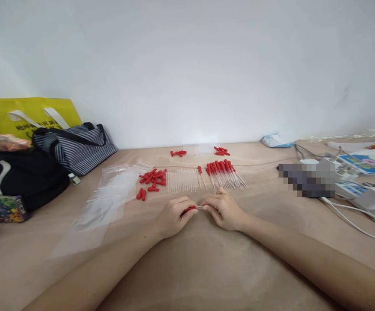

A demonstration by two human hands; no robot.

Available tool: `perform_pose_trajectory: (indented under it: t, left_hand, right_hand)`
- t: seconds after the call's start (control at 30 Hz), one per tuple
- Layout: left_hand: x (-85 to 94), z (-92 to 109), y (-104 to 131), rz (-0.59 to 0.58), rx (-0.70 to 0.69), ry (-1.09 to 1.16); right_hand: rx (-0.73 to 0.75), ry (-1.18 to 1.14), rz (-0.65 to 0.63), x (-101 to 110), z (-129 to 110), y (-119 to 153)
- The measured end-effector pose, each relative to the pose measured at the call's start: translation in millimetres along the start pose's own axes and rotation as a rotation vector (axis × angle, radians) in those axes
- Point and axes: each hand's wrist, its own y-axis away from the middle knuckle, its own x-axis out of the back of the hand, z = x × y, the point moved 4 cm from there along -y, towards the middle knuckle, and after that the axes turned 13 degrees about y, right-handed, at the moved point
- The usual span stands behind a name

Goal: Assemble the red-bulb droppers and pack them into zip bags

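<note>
My left hand (177,216) is closed around a red rubber dropper bulb (190,209). From the right, my right hand (221,209) pinches a thin clear dropper tube (199,207), whose end meets the bulb; how far it sits inside is hidden by my fingers. Beyond my hands lies a row of bare clear tubes (183,180). To its right is a bundle of droppers with red bulbs fitted (221,170), and one single capped dropper (200,170) lies between them. Loose red bulbs (153,178) are heaped left of the bare tubes.
Clear plastic bags (106,203) lie at left. Further back are more red bulbs (222,151) and tubes (204,151). A striped bag (77,147) and a yellow bag (61,110) stand far left. Chargers and cables (362,216) and a tissue pack (277,141) sit at right.
</note>
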Motion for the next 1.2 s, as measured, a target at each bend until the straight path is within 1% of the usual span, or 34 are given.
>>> perform_pose_trajectory:
  t: [0.2,0.33,0.5,0.57,0.63,0.7,0.77,0.8,0.83,0.9,0.97,1.1,1.2]
  left_hand:
    - [1.3,-0.5,0.0,0.065,-0.02,-0.003]
    - [5.3,-3.3,0.4,0.116,-0.025,-0.004]
    - [11.0,-11.4,1.9,0.144,0.036,0.003]
    - [11.4,-13.7,2.5,0.132,0.059,0.009]
    - [12.7,-15.9,3.6,0.159,0.109,-0.033]
    - [16.3,-19.0,5.8,0.249,0.22,-0.131]
    - [19.8,-22.0,8.6,0.326,0.352,-0.234]
    - [19.8,-22.9,9.2,0.32,0.4,-0.267]
    - [18.8,-23.5,9.1,0.285,0.43,-0.285]
    - [15.6,-23.7,7.6,0.188,0.447,-0.295]
    - [13.8,-23.2,6.3,0.131,0.441,-0.3]
    - [14.1,-23.3,6.1,0.128,0.43,-0.325]
    - [14.1,-24.7,7.3,0.121,0.435,-0.334]
  right_hand:
    - [-0.004,-0.001,0.003,1.9,-1.0,-3.4]
    - [0.009,0.056,-0.003,8.0,3.3,-4.5]
    - [0.024,0.174,-0.017,15.2,9.9,-2.6]
    - [0.035,0.206,-0.032,14.4,9.8,-2.1]
    - [0.025,0.224,-0.043,12.4,10.5,-1.9]
    - [-0.043,0.216,-0.035,11.0,16.3,-2.2]
    - [-0.172,0.171,-0.003,10.9,28.6,-2.8]
    - [-0.248,0.14,0.024,11.2,36.3,-3.3]
    - [-0.324,0.108,0.055,11.7,44.2,-4.0]
    - [-0.456,0.066,0.116,12.2,57.3,-6.8]
    - [-0.55,0.074,0.159,11.6,64.2,-12.1]
    - [-0.634,0.18,0.166,6.4,60.8,-29.3]
    - [-0.672,0.286,0.107,-0.7,55.9,-40.5]
